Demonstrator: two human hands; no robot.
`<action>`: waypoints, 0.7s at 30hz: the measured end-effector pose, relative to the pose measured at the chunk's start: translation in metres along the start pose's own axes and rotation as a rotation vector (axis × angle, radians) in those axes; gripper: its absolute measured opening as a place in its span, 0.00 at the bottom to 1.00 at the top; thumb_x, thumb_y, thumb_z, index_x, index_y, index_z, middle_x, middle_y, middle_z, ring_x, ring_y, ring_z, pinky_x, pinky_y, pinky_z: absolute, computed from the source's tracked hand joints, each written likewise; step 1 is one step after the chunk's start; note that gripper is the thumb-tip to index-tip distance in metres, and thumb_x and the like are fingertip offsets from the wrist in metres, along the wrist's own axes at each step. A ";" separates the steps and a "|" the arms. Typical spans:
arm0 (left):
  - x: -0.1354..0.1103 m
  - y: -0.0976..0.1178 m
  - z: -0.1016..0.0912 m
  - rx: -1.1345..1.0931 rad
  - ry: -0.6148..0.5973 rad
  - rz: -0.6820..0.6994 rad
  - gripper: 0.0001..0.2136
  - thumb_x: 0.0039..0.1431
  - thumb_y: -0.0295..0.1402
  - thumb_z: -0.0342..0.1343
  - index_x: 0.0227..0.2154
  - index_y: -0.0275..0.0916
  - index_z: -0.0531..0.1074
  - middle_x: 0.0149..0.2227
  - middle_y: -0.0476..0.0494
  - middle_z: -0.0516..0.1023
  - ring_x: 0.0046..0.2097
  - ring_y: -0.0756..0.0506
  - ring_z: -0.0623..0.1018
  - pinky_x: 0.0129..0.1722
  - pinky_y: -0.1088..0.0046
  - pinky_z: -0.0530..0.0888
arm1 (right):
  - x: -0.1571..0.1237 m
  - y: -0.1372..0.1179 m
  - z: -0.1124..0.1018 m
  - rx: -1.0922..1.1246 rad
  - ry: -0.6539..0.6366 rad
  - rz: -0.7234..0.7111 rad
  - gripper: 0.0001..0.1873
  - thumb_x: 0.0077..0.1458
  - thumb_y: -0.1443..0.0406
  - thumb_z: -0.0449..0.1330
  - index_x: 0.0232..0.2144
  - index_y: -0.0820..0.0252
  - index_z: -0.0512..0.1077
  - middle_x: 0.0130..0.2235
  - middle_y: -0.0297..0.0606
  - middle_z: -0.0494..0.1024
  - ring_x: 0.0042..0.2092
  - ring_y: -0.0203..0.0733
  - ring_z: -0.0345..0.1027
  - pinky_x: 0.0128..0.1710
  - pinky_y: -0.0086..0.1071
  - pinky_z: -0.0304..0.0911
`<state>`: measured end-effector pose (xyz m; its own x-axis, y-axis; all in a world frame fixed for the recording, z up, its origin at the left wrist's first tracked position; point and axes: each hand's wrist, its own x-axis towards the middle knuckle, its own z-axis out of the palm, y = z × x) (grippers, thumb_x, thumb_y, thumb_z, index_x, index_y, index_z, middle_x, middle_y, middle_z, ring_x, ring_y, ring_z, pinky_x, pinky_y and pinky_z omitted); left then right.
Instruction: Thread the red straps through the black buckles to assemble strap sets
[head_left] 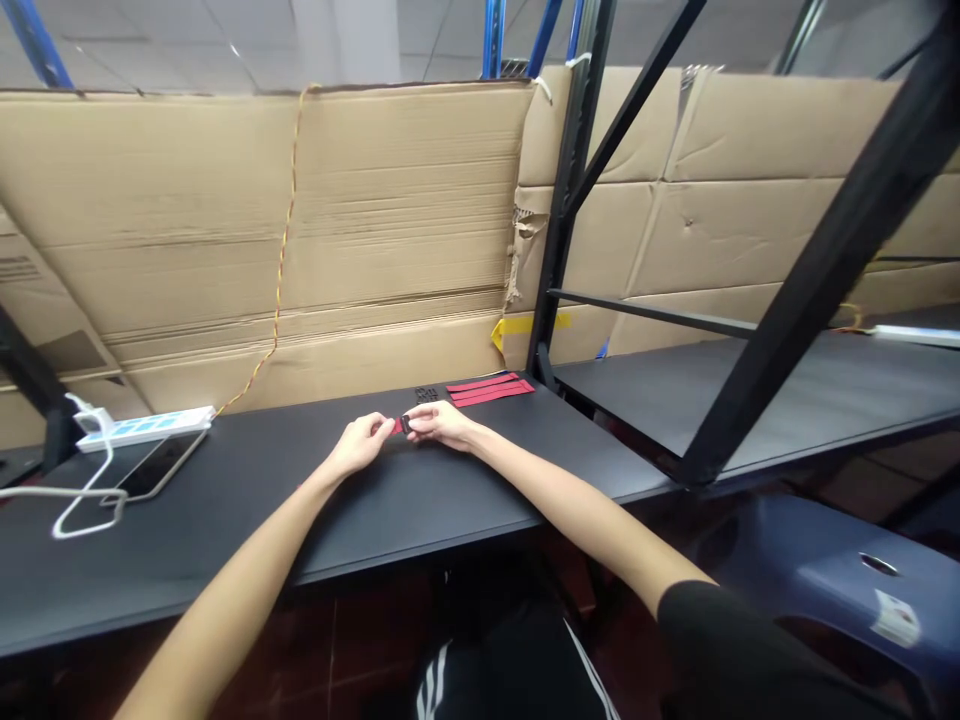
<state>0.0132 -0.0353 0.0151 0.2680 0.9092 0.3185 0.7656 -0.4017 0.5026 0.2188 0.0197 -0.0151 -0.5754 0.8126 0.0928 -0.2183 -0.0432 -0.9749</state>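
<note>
My left hand (360, 441) and my right hand (444, 423) meet over the black table (300, 510), both pinched on a small red strap with a black buckle (403, 425). The strap is mostly hidden between my fingers. Just beyond my right hand, red straps (491, 389) lie flat in a small pile on the table. A small black part (426, 394) sits to the left of that pile.
At the far left lie a white power strip (146, 427), a phone (161, 465) and a white cable (82, 500). Cardboard sheets (300, 230) wall the back. A black rack post (562, 200) and a lower shelf (787, 390) stand right, with a blue stool (825, 570) below.
</note>
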 end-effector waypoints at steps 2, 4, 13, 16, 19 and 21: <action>0.000 -0.001 0.002 -0.063 -0.033 0.033 0.18 0.61 0.45 0.45 0.29 0.38 0.72 0.28 0.48 0.74 0.30 0.47 0.70 0.31 0.73 0.65 | 0.000 0.001 0.001 -0.002 -0.007 0.003 0.20 0.37 0.66 0.72 0.36 0.67 0.75 0.30 0.41 0.79 0.31 0.40 0.75 0.36 0.33 0.69; 0.001 -0.002 0.004 -0.126 -0.064 0.065 0.18 0.60 0.46 0.45 0.29 0.37 0.72 0.28 0.48 0.73 0.30 0.48 0.69 0.31 0.73 0.66 | -0.001 0.001 0.002 -0.002 -0.006 0.006 0.21 0.36 0.66 0.72 0.36 0.67 0.75 0.29 0.41 0.79 0.31 0.40 0.74 0.36 0.33 0.69; 0.002 -0.003 0.008 -0.235 0.002 0.085 0.16 0.61 0.43 0.45 0.27 0.37 0.68 0.25 0.51 0.67 0.28 0.50 0.66 0.30 0.75 0.65 | -0.003 0.000 0.007 -0.011 -0.023 0.031 0.18 0.36 0.65 0.72 0.32 0.65 0.74 0.29 0.39 0.78 0.32 0.41 0.75 0.36 0.33 0.69; 0.001 0.001 0.009 -0.294 -0.023 0.118 0.15 0.60 0.43 0.48 0.25 0.37 0.67 0.25 0.51 0.68 0.28 0.50 0.66 0.31 0.75 0.65 | -0.003 0.001 0.007 -0.029 -0.046 0.037 0.17 0.36 0.65 0.72 0.31 0.65 0.74 0.28 0.38 0.78 0.32 0.41 0.75 0.37 0.33 0.69; 0.000 0.002 0.012 -0.404 -0.017 0.088 0.16 0.60 0.44 0.48 0.27 0.36 0.68 0.26 0.50 0.70 0.27 0.51 0.67 0.30 0.74 0.67 | -0.003 0.001 0.009 -0.037 -0.057 0.033 0.17 0.37 0.64 0.71 0.31 0.66 0.74 0.28 0.38 0.78 0.32 0.41 0.75 0.37 0.34 0.69; -0.001 0.003 0.012 -0.485 0.015 0.038 0.16 0.61 0.45 0.47 0.34 0.36 0.69 0.26 0.49 0.71 0.24 0.51 0.67 0.27 0.74 0.67 | -0.003 0.001 0.010 -0.022 -0.036 0.020 0.17 0.36 0.64 0.71 0.31 0.65 0.74 0.27 0.37 0.77 0.31 0.41 0.75 0.36 0.34 0.69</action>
<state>0.0225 -0.0360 0.0065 0.2792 0.8929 0.3533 0.3933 -0.4420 0.8062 0.2123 0.0110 -0.0144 -0.6074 0.7904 0.0796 -0.1887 -0.0462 -0.9809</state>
